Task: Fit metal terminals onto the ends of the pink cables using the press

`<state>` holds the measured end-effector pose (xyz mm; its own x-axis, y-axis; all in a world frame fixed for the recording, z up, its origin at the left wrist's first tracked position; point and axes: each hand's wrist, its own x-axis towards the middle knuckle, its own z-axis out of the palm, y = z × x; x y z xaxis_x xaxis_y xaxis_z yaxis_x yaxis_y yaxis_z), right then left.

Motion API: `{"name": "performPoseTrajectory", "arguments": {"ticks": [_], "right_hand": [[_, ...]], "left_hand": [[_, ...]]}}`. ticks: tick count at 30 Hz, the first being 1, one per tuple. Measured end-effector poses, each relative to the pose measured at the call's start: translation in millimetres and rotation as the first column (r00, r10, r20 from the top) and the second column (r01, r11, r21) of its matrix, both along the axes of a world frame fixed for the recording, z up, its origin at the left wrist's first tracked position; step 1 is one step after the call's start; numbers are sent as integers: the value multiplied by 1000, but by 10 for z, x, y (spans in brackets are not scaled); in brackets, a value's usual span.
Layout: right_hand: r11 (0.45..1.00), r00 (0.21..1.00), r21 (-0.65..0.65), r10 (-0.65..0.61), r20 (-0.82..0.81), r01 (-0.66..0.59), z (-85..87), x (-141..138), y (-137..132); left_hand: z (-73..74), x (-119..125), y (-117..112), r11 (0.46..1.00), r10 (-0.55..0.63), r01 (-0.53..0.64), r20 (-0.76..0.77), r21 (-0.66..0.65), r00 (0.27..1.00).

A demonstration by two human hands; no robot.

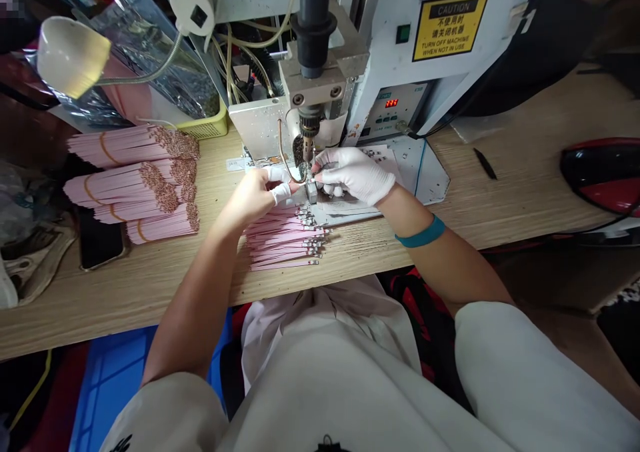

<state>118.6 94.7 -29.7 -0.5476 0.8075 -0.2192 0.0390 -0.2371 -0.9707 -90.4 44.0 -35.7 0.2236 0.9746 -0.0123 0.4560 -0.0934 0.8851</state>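
My left hand (260, 189), with white cots on two fingertips, pinches a small part just left of the machine's head (306, 144). My right hand (353, 172) wears a white glove and pinches a small metal piece (312, 191) right under the same head. The two hands almost meet there. Just below them a loose pile of pink wires with metal ends (285, 239) lies on the wooden bench (500, 192).
Several banded bundles of pink wires (135, 182) lie at the left, with a phone (100, 242) beside them. A lamp (73, 55) hangs at top left. The machine's panel (395, 109) stands behind, a red and black object (603, 172) at right.
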Motion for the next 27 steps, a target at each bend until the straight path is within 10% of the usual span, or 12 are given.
{"name": "performPoseTrajectory", "arguments": {"ticks": [27], "right_hand": [[1000,1000,-9,-1,-21,0,-61,-28,6]], "left_hand": [[77,162,7,975,196,-198,-26,-105,980]]}}
